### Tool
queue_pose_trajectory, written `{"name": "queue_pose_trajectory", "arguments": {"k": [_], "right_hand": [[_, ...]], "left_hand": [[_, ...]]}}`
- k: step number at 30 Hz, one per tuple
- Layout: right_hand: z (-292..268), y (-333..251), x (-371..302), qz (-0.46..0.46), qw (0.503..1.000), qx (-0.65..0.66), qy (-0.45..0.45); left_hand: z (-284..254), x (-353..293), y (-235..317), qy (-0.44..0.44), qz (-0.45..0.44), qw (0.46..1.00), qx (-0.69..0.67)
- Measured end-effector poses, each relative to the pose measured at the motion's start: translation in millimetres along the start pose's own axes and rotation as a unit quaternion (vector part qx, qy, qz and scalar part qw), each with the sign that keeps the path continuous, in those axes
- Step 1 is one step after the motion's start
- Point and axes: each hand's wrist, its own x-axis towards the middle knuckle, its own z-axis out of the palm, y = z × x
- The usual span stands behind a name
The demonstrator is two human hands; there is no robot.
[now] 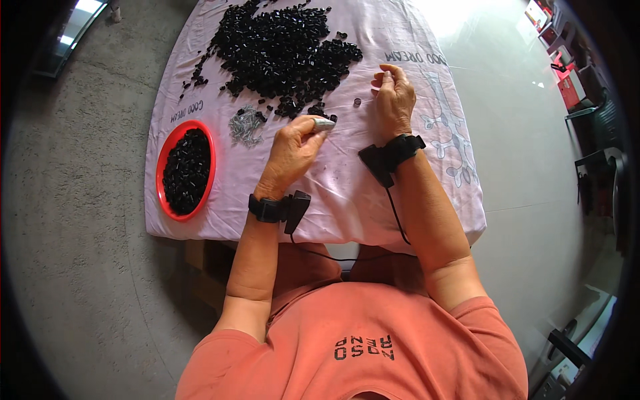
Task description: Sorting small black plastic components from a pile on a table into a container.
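Coral fabric of the person's shirt (347, 320) lies nearest the camera, and beyond it both bare hands work over a cloth-covered table (320, 217). At the tips of the left hand (293, 148), a small black piece (333, 119) sits by the near edge of a large pile of black pieces (283, 53). Its thumb and grey-covered finger (323, 124) are drawn nearly together, but whether they grip that piece I cannot tell. The right hand (395, 100), farther off and to the right, has its fingers loosely bent, the tips turned partly away; whether they hold anything cannot be told. One loose ring-like piece (357, 103) lies between the hands. The step in hand looks like fine fingertip handling of single pieces; the next move probably calls for a steady, close pinch. Left of the left hand lie thin silvery pins (247, 125); farther left and nearer, a red bowl (181, 217) holds more black pieces. The far end of the pile is cut off by the upper edge, and clutter (570, 90) at the far right is blurred and bent.
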Motion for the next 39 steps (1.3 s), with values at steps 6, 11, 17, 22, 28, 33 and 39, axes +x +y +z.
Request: {"name": "queue_pose_trajectory", "arguments": {"k": [6,11,17,22,28,33,39], "right_hand": [[6,-9,-15,0.117,0.965,0.134,-0.195],[9,-15,-18,0.115,0.954,0.191,-0.198],[8,-9,-16,0.060,0.972,0.109,-0.199],[7,-13,-21,0.043,0.970,0.051,-0.234],[3,-6,-16,-0.120,0.980,-0.072,-0.142],[-13,-27,-17,-0.122,0.938,-0.156,-0.285],[-10,-18,-23,-0.219,0.887,-0.253,-0.319]], "left_hand": [[-17,14,-9,0.099,-0.029,0.988,0.118],[-14,36,-26,0.142,-0.004,0.967,0.209],[-4,50,-26,0.115,-0.015,0.958,0.260],[-7,53,-35,0.114,-0.018,0.965,0.235],[-13,45,-46,0.159,-0.020,0.970,0.185],[-9,45,-45,0.186,0.013,0.976,0.114],[1,49,-43,0.152,0.026,0.952,0.264]]}}
